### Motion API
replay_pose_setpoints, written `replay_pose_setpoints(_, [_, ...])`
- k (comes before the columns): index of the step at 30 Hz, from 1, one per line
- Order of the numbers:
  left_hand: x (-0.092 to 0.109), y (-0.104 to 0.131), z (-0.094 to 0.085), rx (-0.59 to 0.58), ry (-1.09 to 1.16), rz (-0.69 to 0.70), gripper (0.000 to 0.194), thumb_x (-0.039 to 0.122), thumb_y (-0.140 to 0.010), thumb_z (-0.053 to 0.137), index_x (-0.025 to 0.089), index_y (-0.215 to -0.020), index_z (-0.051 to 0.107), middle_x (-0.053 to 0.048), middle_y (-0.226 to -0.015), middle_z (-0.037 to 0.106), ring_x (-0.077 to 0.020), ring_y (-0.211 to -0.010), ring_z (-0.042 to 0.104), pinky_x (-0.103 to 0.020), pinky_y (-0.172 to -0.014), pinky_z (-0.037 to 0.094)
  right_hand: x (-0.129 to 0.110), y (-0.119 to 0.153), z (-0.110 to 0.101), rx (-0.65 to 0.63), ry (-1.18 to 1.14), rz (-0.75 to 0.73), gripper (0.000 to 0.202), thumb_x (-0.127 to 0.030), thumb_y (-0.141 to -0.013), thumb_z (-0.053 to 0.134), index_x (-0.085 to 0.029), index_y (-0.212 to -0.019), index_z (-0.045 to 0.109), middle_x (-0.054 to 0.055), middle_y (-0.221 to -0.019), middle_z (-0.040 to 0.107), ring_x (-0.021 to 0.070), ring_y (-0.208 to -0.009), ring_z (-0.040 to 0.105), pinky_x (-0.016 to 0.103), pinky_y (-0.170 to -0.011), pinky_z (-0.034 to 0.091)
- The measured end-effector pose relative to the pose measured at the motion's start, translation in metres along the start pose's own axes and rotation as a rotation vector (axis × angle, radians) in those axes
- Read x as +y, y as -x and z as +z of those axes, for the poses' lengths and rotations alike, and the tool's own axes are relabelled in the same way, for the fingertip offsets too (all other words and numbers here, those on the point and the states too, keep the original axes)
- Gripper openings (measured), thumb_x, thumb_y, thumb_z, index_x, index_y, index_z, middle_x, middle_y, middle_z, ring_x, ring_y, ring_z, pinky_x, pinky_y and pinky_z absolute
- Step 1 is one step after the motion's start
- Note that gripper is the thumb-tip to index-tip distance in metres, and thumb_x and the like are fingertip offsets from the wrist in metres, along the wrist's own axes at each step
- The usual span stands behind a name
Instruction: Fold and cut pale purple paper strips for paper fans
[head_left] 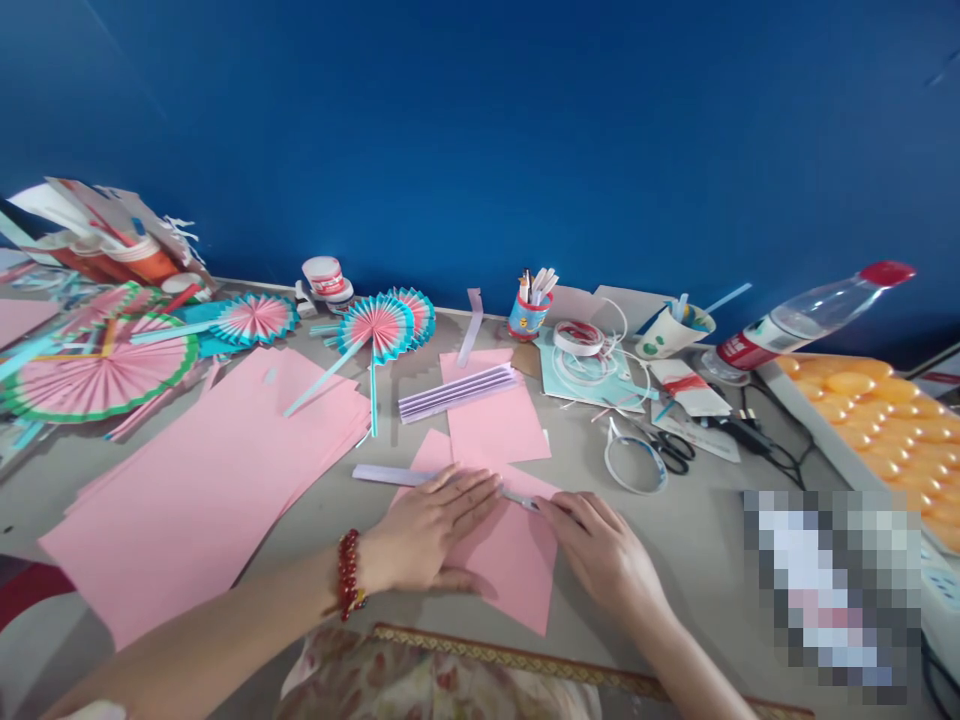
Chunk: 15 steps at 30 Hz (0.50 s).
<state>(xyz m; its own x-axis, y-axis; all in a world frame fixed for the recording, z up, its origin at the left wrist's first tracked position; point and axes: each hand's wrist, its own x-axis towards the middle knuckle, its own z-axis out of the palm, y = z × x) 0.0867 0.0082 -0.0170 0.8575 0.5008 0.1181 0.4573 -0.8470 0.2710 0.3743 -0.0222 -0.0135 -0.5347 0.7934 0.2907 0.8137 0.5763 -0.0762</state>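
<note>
My left hand [442, 530] lies flat, fingers stretched out, over a pink paper sheet [517, 570] and a narrow lilac paper strip [390, 475]. The strip's left end sticks out past the sheet; its middle is hidden under my palm. My right hand [600, 550] is closed in a pinch at the thin pale strip end that comes out from beneath my left fingertips. Just beyond, a lilac accordion-folded paper [457, 393] rests partly on a second pink sheet [499, 430].
A stack of pink sheets [217, 480] lies left, with finished paper fans [375, 330] behind. Tape rolls [579, 338], scissors [675, 452], a pen cup [529, 315], a paper cup [675, 330] and a bottle [802, 325] stand or lie at right, before a blue wall [480, 150].
</note>
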Motion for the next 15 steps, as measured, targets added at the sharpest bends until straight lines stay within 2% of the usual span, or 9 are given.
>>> replay_pose_setpoints(5, [-0.0004,-0.0012,0.0011,-0.002,0.036,-0.031,0.098,0.077,-0.091,0.036,0.013,-0.16,0.01,-0.015,-0.163,0.022,-0.0277,-0.152,0.018,-0.044,-0.126,0.01,0.0023,-0.0004,-0.0002,-0.011,-0.002,-0.017,0.037,-0.008,-0.092,0.043,-0.02,-0.119,0.066,0.009,-0.103,0.068,0.0219,-0.093,0.06,0.034,-0.078,0.051])
replay_pose_setpoints(11, [-0.0002,-0.0017,-0.0002,-0.037,0.059,-0.03,0.096,0.077,-0.092,0.034,0.013,-0.16,0.01,-0.014,-0.164,0.018,-0.0275,-0.153,0.014,-0.044,-0.126,0.005,0.0035,-0.0017,-0.0012,-0.019,-0.016,-0.042,0.033,-0.008,-0.094,0.043,-0.019,-0.113,0.068,0.009,-0.102,0.068,0.0222,-0.092,0.06,0.034,-0.078,0.051])
replay_pose_setpoints(15, [0.0001,-0.0015,-0.0011,-0.029,0.056,-0.032,0.096,0.076,-0.092,0.035,0.012,-0.16,0.011,-0.014,-0.164,0.018,-0.0275,-0.153,0.014,-0.043,-0.126,0.006,0.0027,-0.0027,-0.0007,-0.023,-0.013,-0.025,0.035,-0.008,-0.094,0.043,-0.018,-0.118,0.067,0.009,-0.103,0.068,0.0228,-0.093,0.059,0.036,-0.08,0.051])
